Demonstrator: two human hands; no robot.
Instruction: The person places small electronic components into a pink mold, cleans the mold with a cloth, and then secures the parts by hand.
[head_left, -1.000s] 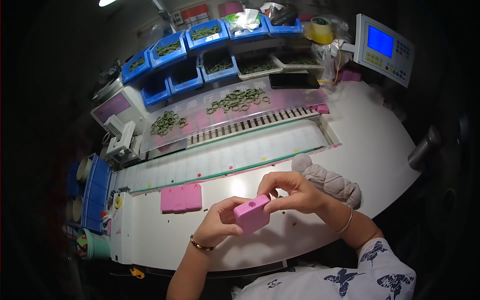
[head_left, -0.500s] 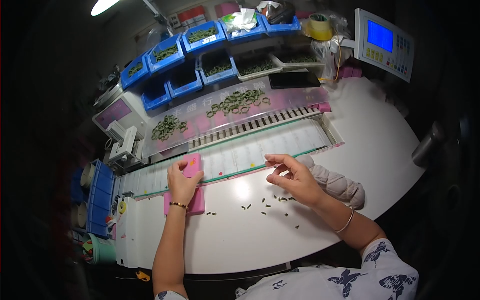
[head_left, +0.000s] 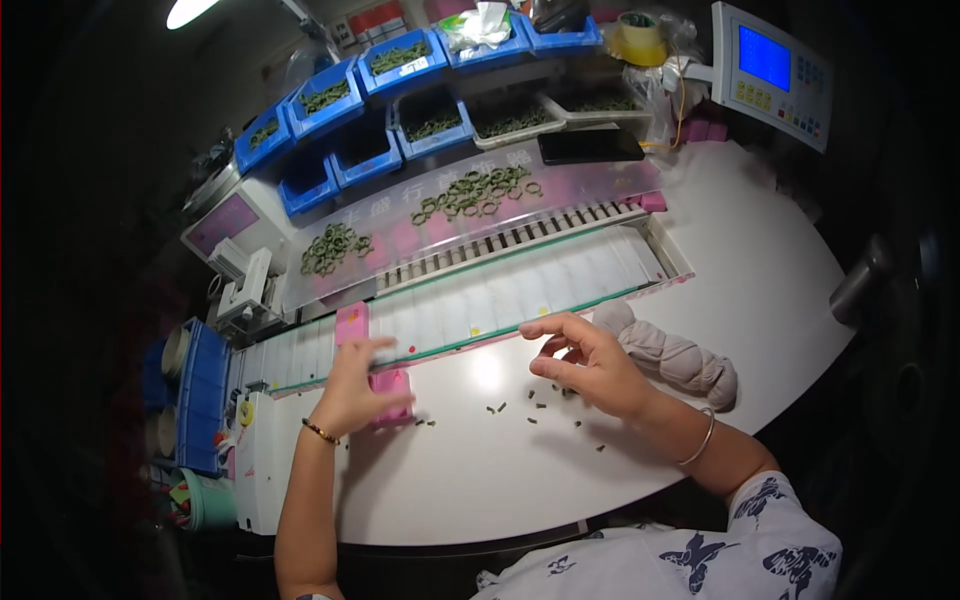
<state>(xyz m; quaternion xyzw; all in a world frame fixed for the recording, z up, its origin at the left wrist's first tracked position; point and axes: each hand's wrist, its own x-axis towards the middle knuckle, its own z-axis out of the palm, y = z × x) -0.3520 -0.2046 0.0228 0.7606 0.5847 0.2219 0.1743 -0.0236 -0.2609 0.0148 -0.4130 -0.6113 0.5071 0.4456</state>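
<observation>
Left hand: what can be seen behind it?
Behind the left hand, a pink block partly shows on the white strip, and another pink shape on the table. The hand covers the rest; whether that shape is one block or several cannot be seen.

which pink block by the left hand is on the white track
The pink rectangular block beyond the left hand; the partly hidden pink blocks sit on the white tabletop.

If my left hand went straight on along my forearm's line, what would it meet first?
Probably the pink block on the green-edged white strip, just beyond your left hand. They overlap in the picture, so the hand's height is unclear; it might pass above.
</observation>
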